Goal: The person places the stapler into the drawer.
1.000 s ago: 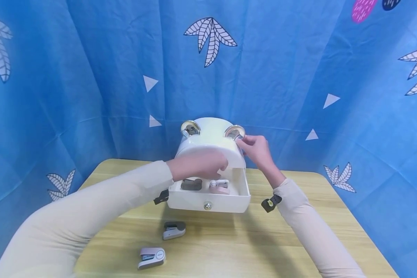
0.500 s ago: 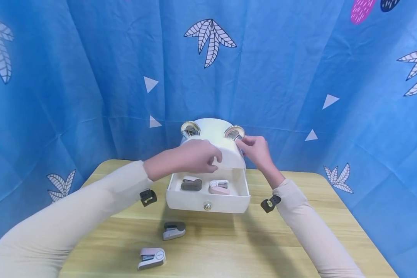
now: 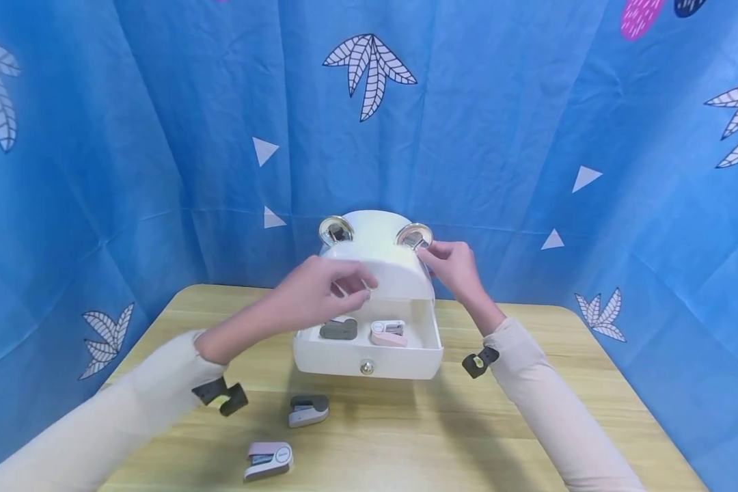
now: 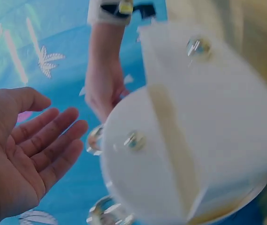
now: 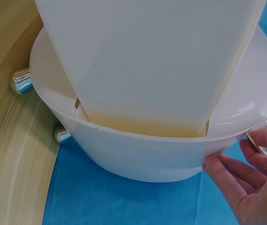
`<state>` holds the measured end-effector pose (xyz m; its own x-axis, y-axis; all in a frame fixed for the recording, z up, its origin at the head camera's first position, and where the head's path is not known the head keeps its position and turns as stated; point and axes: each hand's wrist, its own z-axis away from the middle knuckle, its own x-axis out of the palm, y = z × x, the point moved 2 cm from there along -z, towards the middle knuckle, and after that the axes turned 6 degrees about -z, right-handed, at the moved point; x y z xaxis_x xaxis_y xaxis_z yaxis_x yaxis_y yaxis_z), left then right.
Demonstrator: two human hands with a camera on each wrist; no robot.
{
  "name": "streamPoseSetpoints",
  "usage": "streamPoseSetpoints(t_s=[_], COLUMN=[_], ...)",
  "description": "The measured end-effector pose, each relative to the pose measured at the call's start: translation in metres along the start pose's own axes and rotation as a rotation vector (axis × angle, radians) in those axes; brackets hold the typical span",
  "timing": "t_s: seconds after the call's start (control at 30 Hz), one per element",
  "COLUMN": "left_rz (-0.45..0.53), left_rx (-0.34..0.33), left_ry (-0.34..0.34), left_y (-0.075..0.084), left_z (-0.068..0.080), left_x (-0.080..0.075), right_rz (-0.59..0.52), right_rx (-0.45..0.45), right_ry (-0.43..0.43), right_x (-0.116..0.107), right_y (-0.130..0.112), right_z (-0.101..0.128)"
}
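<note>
A white rounded storage box (image 3: 378, 256) with two shiny ears stands at the back of the wooden table (image 3: 529, 424). Its drawer (image 3: 369, 355) is pulled out and has a gold knob (image 3: 367, 367). A dark grey stapler (image 3: 338, 330) and a pink stapler (image 3: 389, 333) lie inside it. My left hand (image 3: 329, 287) hovers above the drawer's left side and holds nothing; in the left wrist view the left hand (image 4: 25, 150) shows a bare palm with relaxed fingers. My right hand (image 3: 452, 266) holds the box beside its right ear (image 3: 414, 236); its fingertips (image 5: 227, 173) press the box rim (image 5: 147, 140).
On the table in front of the drawer lie a grey stapler (image 3: 307, 408) and, nearer to me, a mauve stapler (image 3: 269, 459). A blue patterned cloth (image 3: 160, 137) hangs behind and to both sides of the table.
My left hand has come up out of the drawer and drawn back towards me, empty. The right hand and the box have stayed where they were.
</note>
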<state>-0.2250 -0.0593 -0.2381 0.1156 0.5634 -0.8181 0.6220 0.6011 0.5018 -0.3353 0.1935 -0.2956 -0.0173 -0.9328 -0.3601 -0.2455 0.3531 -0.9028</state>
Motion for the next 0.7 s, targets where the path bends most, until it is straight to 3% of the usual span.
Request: streamPoseSetpoints(t_s=[0.1, 0.2, 0.3, 0.37, 0.5, 0.7], left_rz=[0.213, 0.387, 0.47, 0.494, 0.517, 0.536], left_rx=[-0.011, -0.068, -0.128, -0.157, -0.184, -0.258], left_ry=[-0.103, -0.272, -0.42, -0.48, -0.509, -0.469], left_y=[-0.007, -0.016, -0.024, -0.029, -0.038, -0.05], left_z=[0.011, 0.023, 0.034, 0.042, 0.051, 0.057], left_x=[0.019, 0.041, 0.062, 0.073, 0.088, 0.103], right_rz=[0.001, 0.008, 0.016, 0.014, 0.006, 0.01], right_rx=[0.004, -0.004, -0.014, -0.019, -0.024, -0.022], right_ry=[-0.001, -0.002, -0.001, 0.0, 0.001, 0.0], right_x=[0.0, 0.001, 0.001, 0.001, -0.001, -0.001], right_y=[0.001, 0.001, 0.0, 0.001, 0.002, 0.001], right_z=[0.0, 0.0, 0.0, 0.0, -0.001, 0.0])
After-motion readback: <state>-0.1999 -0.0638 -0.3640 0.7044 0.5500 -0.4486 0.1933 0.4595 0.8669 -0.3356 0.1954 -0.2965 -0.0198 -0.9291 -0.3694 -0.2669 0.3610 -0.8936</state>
